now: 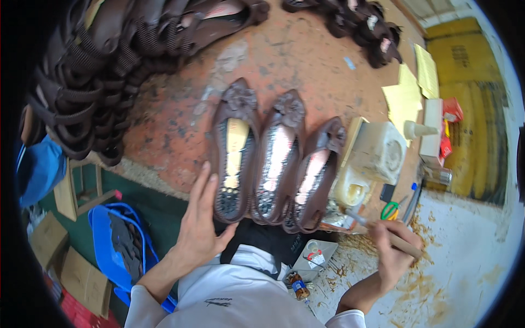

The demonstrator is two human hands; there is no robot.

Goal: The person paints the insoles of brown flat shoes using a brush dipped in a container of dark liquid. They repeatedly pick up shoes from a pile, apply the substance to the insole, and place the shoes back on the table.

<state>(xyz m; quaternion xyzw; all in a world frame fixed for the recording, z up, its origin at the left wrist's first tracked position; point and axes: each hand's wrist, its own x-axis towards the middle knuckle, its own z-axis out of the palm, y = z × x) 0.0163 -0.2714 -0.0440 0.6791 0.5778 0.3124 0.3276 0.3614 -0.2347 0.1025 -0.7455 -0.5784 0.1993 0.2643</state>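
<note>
Three dark-brown pointed shoes with flower trims lie side by side at the bench edge: left (229,191), middle (262,191), right (306,208). My left hand (199,227) grips the heel end of the left shoe, fingers along its side. My right hand (394,249) is closed round the wooden handle of a brush (404,246), its metal end at a glue-smeared container (344,210) right of the shoes. Beside them stand a stained white plastic jug (377,150), green-handled scissors (390,210) and a dark phone-like block (387,192).
Brown sandals (76,98) are piled along the bench's (164,142) left; more (355,27) lie at back right. Yellow paper (399,104) and a red packet (451,109) sit right. Below are a blue basket (101,240), cardboard (79,276) and a stool (71,194).
</note>
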